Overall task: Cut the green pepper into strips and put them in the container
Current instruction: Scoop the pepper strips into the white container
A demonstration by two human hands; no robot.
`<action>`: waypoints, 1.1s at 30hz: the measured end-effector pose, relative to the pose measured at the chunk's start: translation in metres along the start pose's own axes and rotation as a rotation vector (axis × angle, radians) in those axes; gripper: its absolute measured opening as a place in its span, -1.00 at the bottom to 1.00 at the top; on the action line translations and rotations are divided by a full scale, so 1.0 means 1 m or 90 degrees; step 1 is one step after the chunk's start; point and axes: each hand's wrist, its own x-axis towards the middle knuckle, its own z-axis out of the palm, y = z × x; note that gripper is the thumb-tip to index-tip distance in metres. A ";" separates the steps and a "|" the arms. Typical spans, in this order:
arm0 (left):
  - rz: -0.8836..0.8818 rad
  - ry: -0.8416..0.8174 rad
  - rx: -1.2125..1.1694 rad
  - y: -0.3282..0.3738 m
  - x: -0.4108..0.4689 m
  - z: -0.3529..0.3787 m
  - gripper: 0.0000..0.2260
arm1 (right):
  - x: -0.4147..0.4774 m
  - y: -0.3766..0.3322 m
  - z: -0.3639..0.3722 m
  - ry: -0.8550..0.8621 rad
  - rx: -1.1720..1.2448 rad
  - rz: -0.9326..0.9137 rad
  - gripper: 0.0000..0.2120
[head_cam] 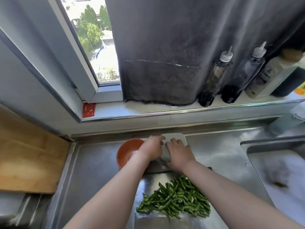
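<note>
A heap of green pepper strips [175,199] lies on a shiny metal board [148,184] near me. Behind it, at the back of the steel counter, stands a white rectangular container [179,138] with rounded corners. My left hand [152,148] grips its left edge with the fingers curled over the top. From the right, my right hand [179,154] covers it, fingers bent over the top and thumb at the near edge. Most of the container is hidden under both hands. Whether a lid is on it I cannot tell.
An orange bowl [127,151] sits just left of the container, touching my left wrist area. A wooden board [28,156] lies at the far left. The sink [272,162] is at the right. Sauce bottles [214,78] and a hanging grey towel [165,55] line the window sill.
</note>
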 end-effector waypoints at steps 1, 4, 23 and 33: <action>0.006 0.008 -0.009 -0.002 -0.002 0.002 -0.48 | -0.002 -0.003 0.002 0.008 0.000 0.007 -0.30; 0.032 0.041 -0.027 -0.011 -0.008 0.010 -0.49 | -0.004 -0.012 0.006 0.017 -0.011 0.024 -0.35; 0.118 0.041 0.089 -0.037 -0.011 0.019 -0.27 | 0.000 -0.007 0.005 0.039 -0.015 -0.038 -0.44; 0.091 0.034 0.017 -0.037 -0.006 0.031 -0.21 | -0.004 -0.005 0.003 0.072 0.037 -0.048 -0.48</action>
